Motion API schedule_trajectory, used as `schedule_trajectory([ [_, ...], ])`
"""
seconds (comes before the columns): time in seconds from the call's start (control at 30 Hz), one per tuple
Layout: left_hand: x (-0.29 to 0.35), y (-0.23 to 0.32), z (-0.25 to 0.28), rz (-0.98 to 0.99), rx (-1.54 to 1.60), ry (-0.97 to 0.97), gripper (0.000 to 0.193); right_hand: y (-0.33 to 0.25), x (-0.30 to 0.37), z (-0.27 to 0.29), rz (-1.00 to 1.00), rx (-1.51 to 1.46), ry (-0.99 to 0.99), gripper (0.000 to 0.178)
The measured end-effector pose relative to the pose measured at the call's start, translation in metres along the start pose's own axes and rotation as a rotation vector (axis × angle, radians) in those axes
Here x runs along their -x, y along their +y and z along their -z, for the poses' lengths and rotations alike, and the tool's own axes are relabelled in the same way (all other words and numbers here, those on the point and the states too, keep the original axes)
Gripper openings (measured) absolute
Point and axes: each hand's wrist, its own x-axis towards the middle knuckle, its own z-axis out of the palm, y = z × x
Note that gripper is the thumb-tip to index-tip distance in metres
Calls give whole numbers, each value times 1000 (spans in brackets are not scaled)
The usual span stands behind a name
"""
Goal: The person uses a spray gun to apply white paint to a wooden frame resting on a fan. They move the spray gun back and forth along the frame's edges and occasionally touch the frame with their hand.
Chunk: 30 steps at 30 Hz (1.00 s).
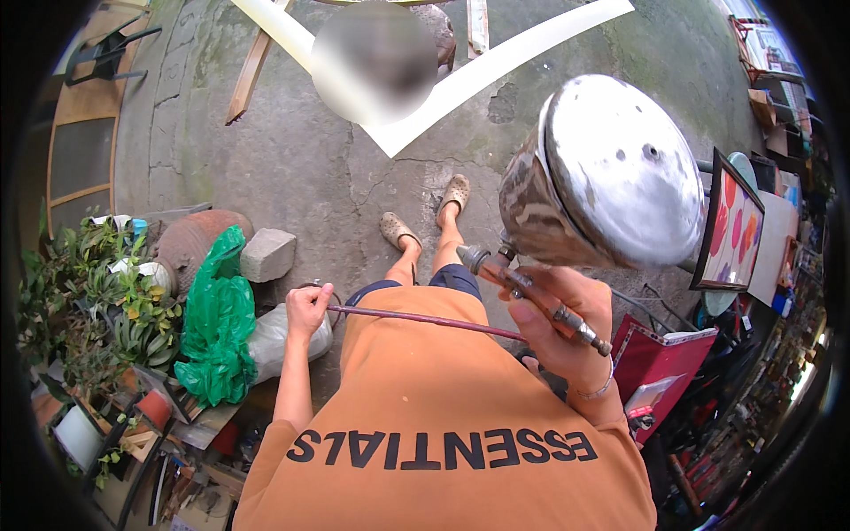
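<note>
My right hand (567,323), raised at the right, is closed around a worn metal spray gun (531,288). A large silver cup (624,168) with brown stains on its side is attached to the gun and tilts toward the upper right. A thin dark-red hose (425,320) runs across the front of my body between both hands. My left hand (308,310) is closed on the hose near its left end, where a dark loop shows. The fingers of my right hand are partly hidden behind the gun.
Ahead lies a white-edged panel (394,142) with its corner toward me, partly covered by a blurred patch. Wood strips (252,66) rest on the concrete floor. Left are plants (133,283), a green plastic bag (217,327) and a concrete block (268,254). A framed flower picture (730,221) stands right.
</note>
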Motion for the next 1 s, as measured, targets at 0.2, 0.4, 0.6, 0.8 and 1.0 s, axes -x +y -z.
schedule_trajectory([
  [0.2, -2, 8, -7, 1, -2, -6, 46, 26, -23, 13, 5, 118, 282, 16],
  [0.4, -14, 38, -25, 0, 51, -46, 44, 57, -59, 56, -87, 43, 552, 19],
  [0.6, -27, 54, -56, 85, 83, -126, 45, 97, -110, 117, -31, 165, 668, 27],
  [0.8, -48, 79, -94, 162, 160, -228, 46, 138, -167, 180, 55, 167, 796, 30],
  [1.0, -67, 106, -130, 350, 260, -357, 37, 164, -208, 237, 0, 194, 936, 36],
])
